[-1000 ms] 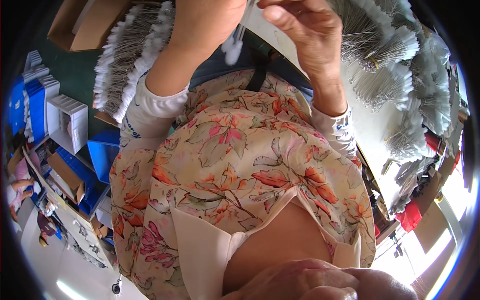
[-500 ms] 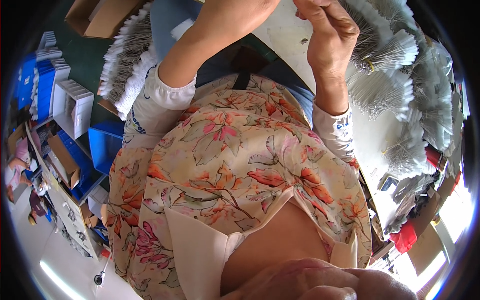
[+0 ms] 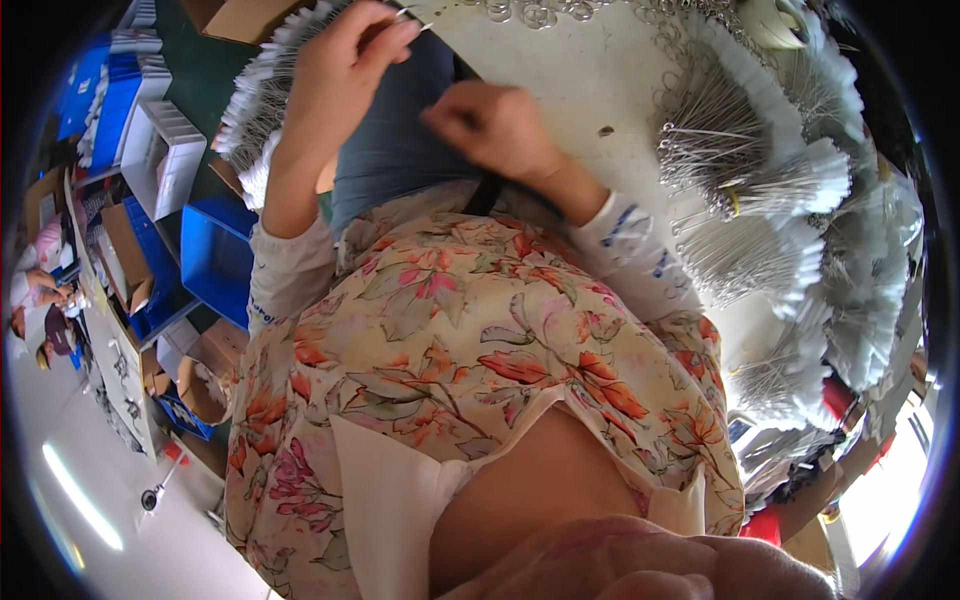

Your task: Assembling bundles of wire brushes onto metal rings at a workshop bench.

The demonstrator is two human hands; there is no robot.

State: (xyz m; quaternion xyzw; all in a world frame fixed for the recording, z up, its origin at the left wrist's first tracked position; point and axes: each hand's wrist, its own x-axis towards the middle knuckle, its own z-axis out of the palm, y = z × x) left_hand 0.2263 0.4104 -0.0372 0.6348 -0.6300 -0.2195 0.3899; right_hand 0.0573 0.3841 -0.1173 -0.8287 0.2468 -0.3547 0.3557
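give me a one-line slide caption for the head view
Left hand pinches thin metal wire, right hand curled nearby, beside a table holding bunches of white-tipped wires.

This looks like a workshop. Big bunches of thin wires [image 3: 755, 255] with white ends and many metal rings [image 3: 538, 14] lie on a table [image 3: 575, 95]. Blue bins [image 3: 215, 258] and brown boxes [image 3: 240, 20] stand around, and people [image 3: 60, 332] are near another table [image 3: 101, 308].

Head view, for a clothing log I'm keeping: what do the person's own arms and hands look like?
The left hand and right hand are gloveless. The left sleeve and right sleeve are white, printed in blue, both stopping short of the hands; a cream floral garment adjoins them.
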